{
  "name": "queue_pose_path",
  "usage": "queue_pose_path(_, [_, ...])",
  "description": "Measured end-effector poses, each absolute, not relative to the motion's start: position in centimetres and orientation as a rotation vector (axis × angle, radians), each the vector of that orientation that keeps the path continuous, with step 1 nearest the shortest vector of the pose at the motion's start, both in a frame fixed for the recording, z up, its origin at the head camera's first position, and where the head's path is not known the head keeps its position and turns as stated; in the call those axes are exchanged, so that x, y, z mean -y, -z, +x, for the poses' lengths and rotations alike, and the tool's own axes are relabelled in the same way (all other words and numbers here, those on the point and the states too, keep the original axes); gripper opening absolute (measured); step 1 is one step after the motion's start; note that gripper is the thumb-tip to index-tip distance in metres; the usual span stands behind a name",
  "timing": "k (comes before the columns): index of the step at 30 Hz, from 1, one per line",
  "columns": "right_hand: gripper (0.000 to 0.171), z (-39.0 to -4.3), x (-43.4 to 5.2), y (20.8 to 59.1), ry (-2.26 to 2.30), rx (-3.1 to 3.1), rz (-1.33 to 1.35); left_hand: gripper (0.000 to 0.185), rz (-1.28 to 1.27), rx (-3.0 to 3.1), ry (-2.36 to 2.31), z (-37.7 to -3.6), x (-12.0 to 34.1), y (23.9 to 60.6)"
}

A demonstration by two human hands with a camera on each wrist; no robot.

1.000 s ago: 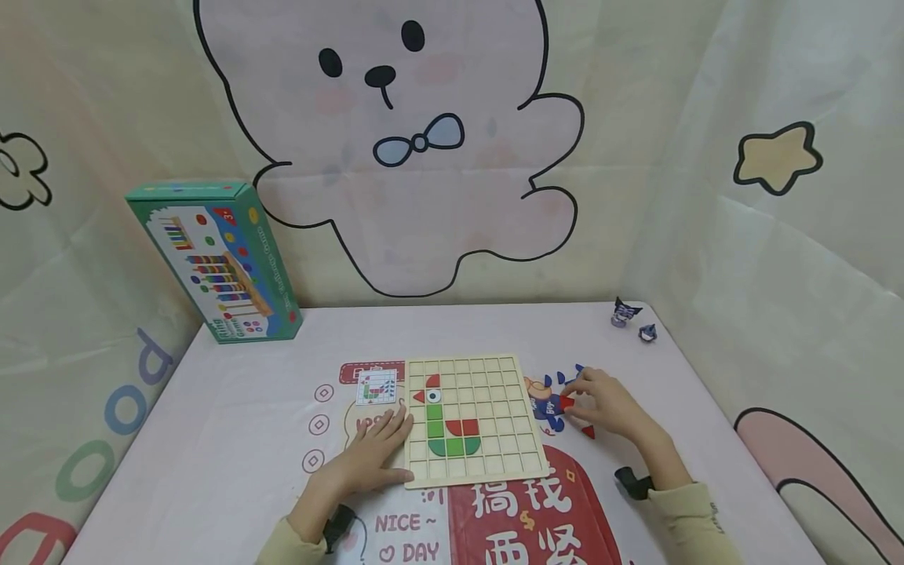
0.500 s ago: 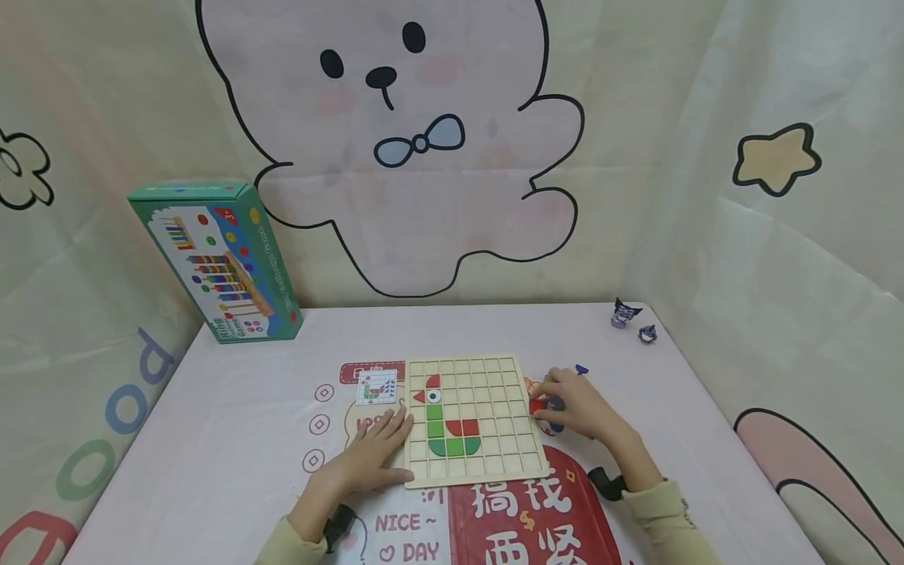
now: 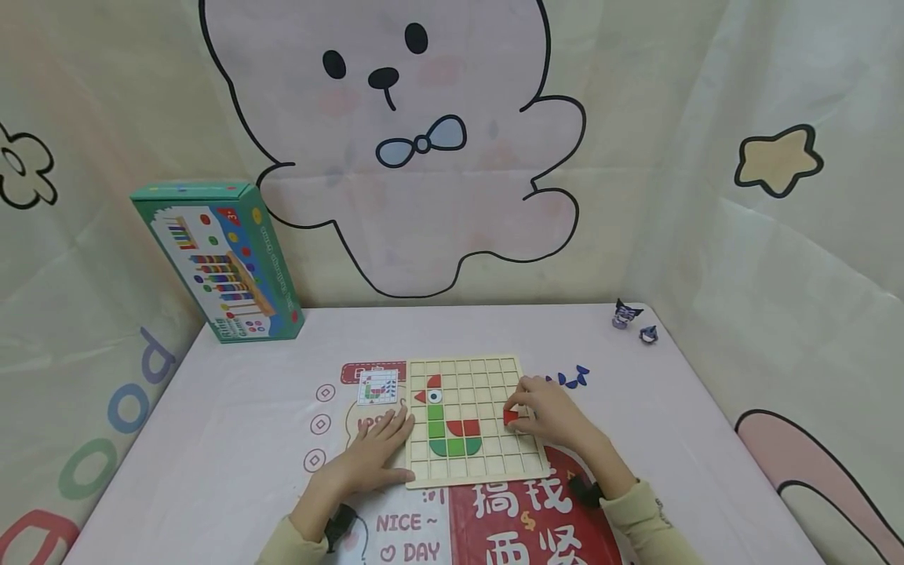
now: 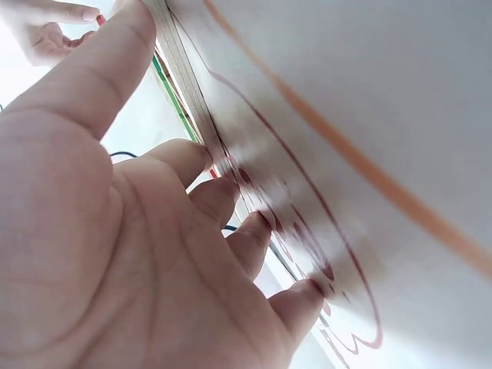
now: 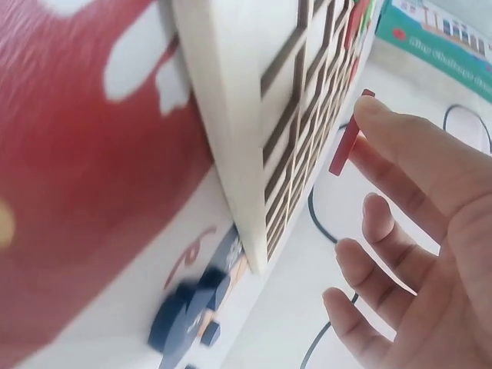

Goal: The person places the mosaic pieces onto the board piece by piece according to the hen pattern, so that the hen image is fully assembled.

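Since a second ago, the right hand [image 3: 547, 410] has travelled from the counter [image 3: 233, 408] at 3 o'clock of the wooden grid board [image 3: 494, 463] to above its right columns, its grip pinching a red tile [image 3: 510, 417] at the fingertips. Green and red tiles [image 3: 452, 430] sit in the board's left half. At 9 o'clock, the left hand [image 3: 377, 451] lies flat, fingers straight against the board's edge, beside a pattern card [image 3: 377, 388].

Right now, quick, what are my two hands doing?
Left hand: open, fingers flat on the table, touching the left edge of the wooden grid board.
Right hand: fingers pinching a red piece over the board.
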State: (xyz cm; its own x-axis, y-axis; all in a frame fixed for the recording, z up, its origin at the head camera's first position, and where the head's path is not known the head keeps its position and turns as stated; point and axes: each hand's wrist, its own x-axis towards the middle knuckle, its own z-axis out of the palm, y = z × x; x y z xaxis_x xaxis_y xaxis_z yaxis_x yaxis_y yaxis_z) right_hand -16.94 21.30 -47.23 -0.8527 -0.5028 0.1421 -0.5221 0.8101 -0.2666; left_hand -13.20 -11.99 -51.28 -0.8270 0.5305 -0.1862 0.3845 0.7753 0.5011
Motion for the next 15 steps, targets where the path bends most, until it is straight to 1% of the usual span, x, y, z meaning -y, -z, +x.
queue_pose_path(8, [0.019,-17.0,-20.0,47.7,-0.401,2.882,0.925,0.089,0.704,-2.653,-0.647,-13.2,12.0,51.5])
queue_pose_path(15, [0.020,-17.0,-19.1,48.2,-0.359,2.875,0.941,0.089,0.715,-2.662,-0.645,-13.2,12.0,51.4])
